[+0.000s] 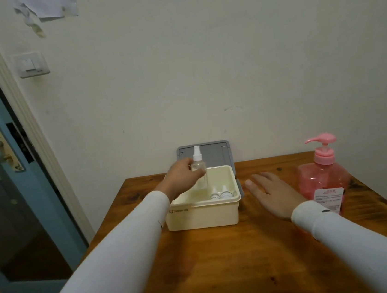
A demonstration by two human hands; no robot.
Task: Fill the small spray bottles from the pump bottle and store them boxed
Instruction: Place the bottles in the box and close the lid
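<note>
Spray bottle point(199, 169) (clear, white-capped) pinched upright by left hand point(183, 177) over open cream box point(202, 214); right hand point(274, 193) lies spread flat on table point(225, 263) beside pink pump bottle point(323, 175).

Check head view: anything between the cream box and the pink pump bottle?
Only the right hand, lying flat and open on the wooden table, between the cream box and the pump bottle. Head view shows it.
</note>
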